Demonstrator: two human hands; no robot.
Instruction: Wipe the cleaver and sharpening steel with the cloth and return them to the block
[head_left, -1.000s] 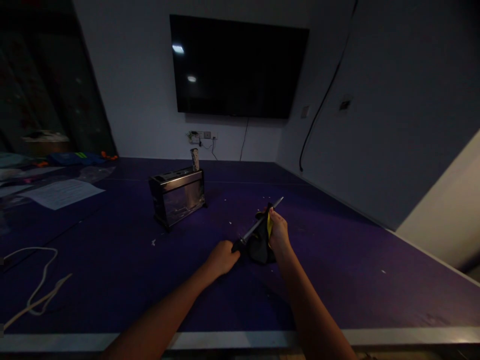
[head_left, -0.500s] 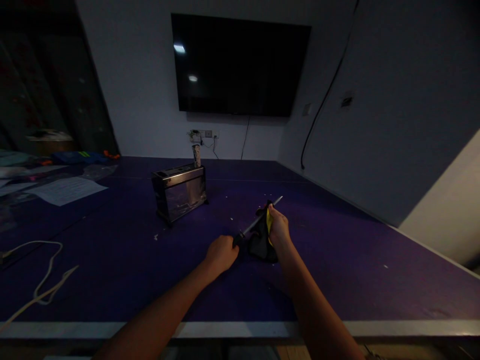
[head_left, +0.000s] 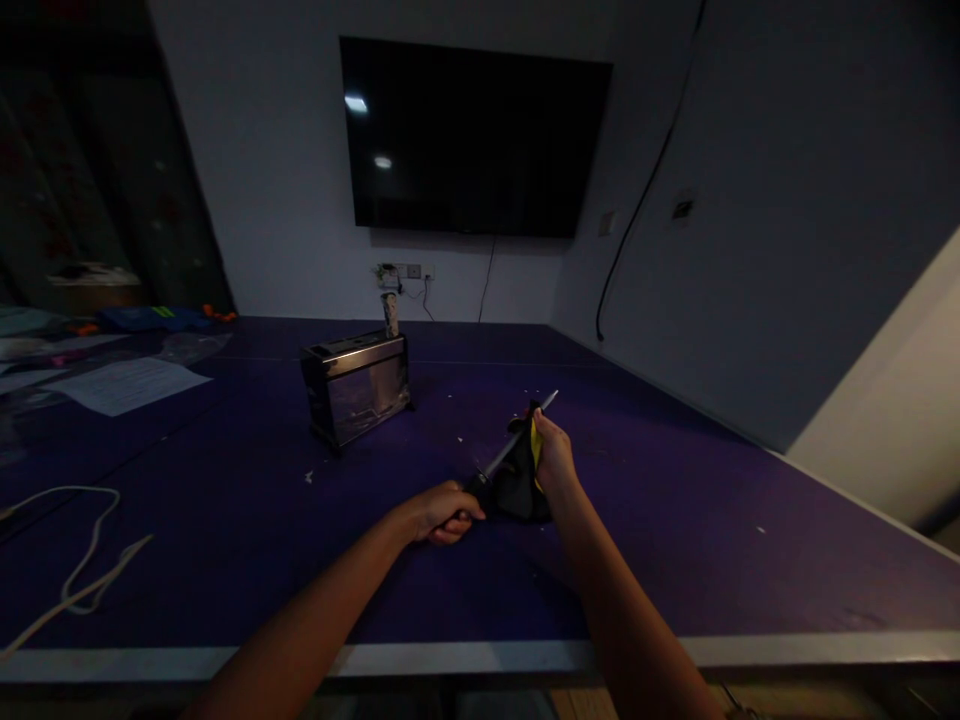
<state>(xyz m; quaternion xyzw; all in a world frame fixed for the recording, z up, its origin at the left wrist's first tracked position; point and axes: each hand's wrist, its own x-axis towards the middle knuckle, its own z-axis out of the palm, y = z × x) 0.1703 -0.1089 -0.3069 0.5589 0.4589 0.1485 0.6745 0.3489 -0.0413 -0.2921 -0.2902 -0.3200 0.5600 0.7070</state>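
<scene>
The person has two long, smooth, bare arms. The bare left arm (head_left: 337, 610) is wide near the bottom edge of the view and gets thin at the wrist. The bare right arm (head_left: 619, 580) has much the same shape, slim at the top and thicker lower down. The bare left hand (head_left: 444, 512) has rounded fingers. The bare right hand (head_left: 556, 458) has a smooth, round back.

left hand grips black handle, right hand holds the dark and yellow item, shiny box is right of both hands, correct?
Wrong side: the head view shows the shiny box left of the left hand, which grips the black handle, and of the right hand, which holds the dark and yellow item.
</scene>
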